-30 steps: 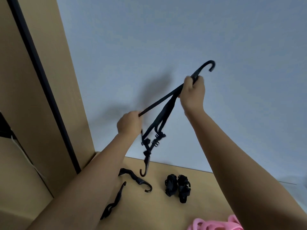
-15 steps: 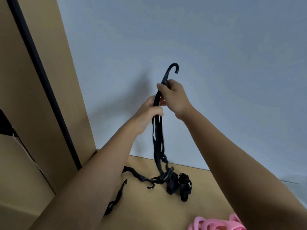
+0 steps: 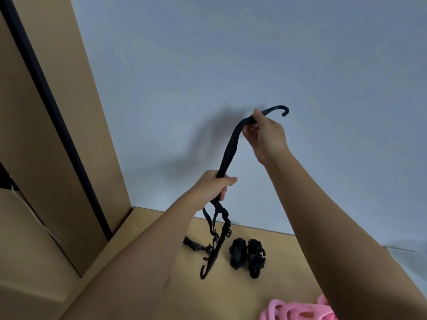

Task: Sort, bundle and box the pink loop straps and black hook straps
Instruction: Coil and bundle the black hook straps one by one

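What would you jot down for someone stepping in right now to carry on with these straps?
Right hand: raised, pinching the black hook strap just below its top hook.
Left hand: fist closed round the same strap lower down; its buckles and bottom hook dangle over the wooden table.
On the table: two bundled black straps near the wall, one loose black strap partly hidden behind the hanging one, pink loop straps at the bottom edge.
Done: two black bundles.
Left: bundle the held strap and the loose one, sort the pink ones, box everything. No box is in view.

Black hook strap (image 3: 227,155) hangs doubled; two bundles (image 3: 247,256), pink loop straps (image 3: 298,311) on desk.
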Action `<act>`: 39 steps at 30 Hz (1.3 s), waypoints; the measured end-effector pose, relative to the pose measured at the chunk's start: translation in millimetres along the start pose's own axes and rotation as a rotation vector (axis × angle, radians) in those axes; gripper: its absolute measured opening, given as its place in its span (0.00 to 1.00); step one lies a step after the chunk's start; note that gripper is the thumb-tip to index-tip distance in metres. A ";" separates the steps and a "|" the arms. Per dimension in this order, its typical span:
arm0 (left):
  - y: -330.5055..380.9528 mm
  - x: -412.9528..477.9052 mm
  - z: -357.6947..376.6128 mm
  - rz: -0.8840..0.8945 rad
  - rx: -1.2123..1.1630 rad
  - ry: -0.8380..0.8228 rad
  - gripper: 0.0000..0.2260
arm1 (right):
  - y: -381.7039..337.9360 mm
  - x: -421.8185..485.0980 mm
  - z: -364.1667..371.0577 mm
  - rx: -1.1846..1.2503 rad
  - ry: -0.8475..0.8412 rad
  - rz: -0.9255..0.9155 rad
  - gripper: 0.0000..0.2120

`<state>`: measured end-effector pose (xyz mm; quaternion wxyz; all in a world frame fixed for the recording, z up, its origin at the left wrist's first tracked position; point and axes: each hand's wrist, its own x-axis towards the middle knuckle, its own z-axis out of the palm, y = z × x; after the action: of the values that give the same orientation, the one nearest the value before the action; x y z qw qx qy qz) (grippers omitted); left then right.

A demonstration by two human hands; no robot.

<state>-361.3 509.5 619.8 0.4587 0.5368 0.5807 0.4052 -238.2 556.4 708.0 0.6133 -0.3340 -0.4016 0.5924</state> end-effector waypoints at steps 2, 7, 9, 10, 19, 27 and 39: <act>-0.6 1.0 -0.3 -0.065 -0.188 -0.001 0.13 | 6.5 3.1 -7.9 0.083 0.043 0.043 0.10; 30.4 5.8 -3.0 -0.066 -0.730 -0.024 0.16 | 53.3 -10.6 -28.1 -0.250 -0.128 0.258 0.27; 42.5 8.5 -1.8 -0.049 -0.893 -0.018 0.16 | 71.5 -24.0 -37.9 -0.352 -0.398 0.304 0.36; 46.8 10.2 -1.7 -0.047 -0.965 -0.005 0.16 | 78.3 -32.1 -41.5 -0.381 -0.527 0.321 0.36; 28.0 26.5 -37.1 -0.076 -1.269 0.340 0.15 | 73.3 -62.6 -54.5 -0.415 -0.661 0.490 0.05; -16.4 19.9 -48.7 -0.220 -1.244 0.540 0.13 | 69.2 -54.5 -56.0 -0.670 -0.591 0.391 0.12; -27.0 -13.3 -37.1 -0.012 0.266 -0.026 0.18 | 45.0 -33.5 -31.2 -0.997 -0.802 0.285 0.10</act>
<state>-404.0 494.5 604.4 0.3934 0.5946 0.6264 0.3150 -230.2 528.5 650.8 0.1034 -0.3813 -0.7775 0.4893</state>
